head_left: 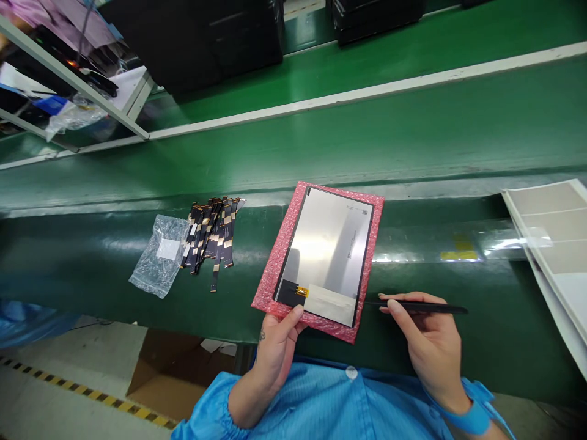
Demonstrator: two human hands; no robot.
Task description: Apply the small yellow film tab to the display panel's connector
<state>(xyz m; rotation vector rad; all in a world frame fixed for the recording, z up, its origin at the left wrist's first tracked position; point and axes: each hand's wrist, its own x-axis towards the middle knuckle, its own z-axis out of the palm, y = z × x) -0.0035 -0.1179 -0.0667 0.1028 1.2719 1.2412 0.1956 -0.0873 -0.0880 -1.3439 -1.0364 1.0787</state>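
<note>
A silver-backed display panel (328, 244) lies on a pink bubble-wrap sheet (274, 269) at the bench's near edge. My left hand (279, 345) grips the lower left edge of the sheet and panel, thumb on top. Near the thumb, a small yellow connector (302, 292) shows beside black and whitish tape on the panel. My right hand (428, 333) holds black tweezers (433, 307) in a pinch, their tips pointing left at the panel's lower right edge. Whether the tips touch it I cannot tell. To the left lies a pile of dark flex cables (213, 235).
A clear plastic bag (160, 256) with a white label lies beside the cables. Clear film with yellow tape (458, 255) is stuck on the bench at right, near stacked sheets (550, 244). Black stacks (220, 43) stand at the back. An open cardboard box (165, 373) sits below.
</note>
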